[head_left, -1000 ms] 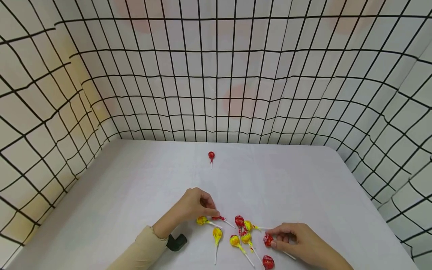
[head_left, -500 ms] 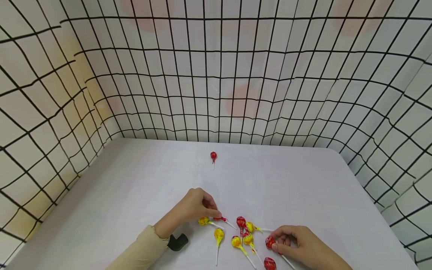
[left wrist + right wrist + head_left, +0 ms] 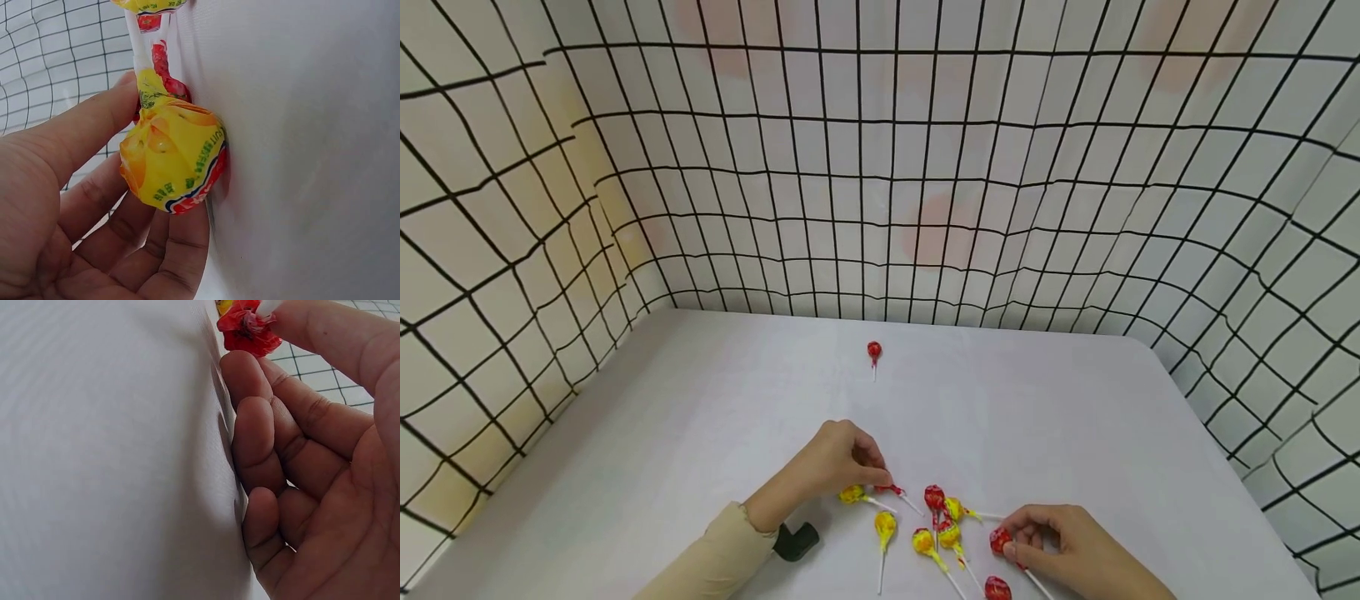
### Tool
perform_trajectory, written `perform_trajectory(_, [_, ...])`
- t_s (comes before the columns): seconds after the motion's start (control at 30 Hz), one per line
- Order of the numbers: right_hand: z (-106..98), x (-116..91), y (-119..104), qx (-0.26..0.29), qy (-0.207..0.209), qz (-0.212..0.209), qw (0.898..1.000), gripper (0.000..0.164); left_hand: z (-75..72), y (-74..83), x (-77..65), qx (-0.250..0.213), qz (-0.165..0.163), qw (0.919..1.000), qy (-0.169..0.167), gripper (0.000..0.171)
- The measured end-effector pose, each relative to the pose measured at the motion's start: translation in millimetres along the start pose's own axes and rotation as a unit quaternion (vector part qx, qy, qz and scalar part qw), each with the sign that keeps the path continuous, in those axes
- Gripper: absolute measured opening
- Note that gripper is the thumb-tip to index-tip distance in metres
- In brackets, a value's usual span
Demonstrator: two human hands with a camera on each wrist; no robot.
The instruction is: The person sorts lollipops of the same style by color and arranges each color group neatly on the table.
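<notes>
In the head view my left hand (image 3: 844,457) pinches a red lollipop (image 3: 891,488) between thumb and fingers, its white stick pointing right and toward me. A yellow lollipop (image 3: 852,494) lies just under that hand; in the left wrist view this yellow lollipop (image 3: 172,156) covers much of the red lollipop (image 3: 164,65) behind it. My right hand (image 3: 1063,542) pinches another red lollipop (image 3: 1000,541) by its wrapped head, the stick running toward me. In the right wrist view the thumb presses on this red lollipop (image 3: 247,331) while the other fingers curl close to the white cloth.
Between the hands lie a red lollipop (image 3: 934,497) and several yellow lollipops (image 3: 885,525). Another red lollipop (image 3: 997,588) is at the bottom edge. One red lollipop (image 3: 874,350) lies alone far back on the white table (image 3: 737,375). Black wire mesh (image 3: 880,179) surrounds the table.
The head view has shifted slightly. Both hands stay almost in place on their lollipops; a bit more of the stick below the right hand's lollipop shows now.
</notes>
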State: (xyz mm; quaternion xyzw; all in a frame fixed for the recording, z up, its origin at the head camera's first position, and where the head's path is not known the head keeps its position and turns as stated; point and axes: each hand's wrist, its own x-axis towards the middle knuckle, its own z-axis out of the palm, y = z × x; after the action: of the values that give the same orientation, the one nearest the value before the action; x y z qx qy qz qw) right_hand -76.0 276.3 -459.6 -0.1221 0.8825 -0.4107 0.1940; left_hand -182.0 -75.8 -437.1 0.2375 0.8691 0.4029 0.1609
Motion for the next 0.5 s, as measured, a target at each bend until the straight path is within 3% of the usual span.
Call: perform_trajectory(0.5, [-0.4,1.7,-1.6,0.025,0.043,0.037,0.998,0.025,-0.4,0.7,-1.5,-0.017,0.006,0.9998,0.001,0.010])
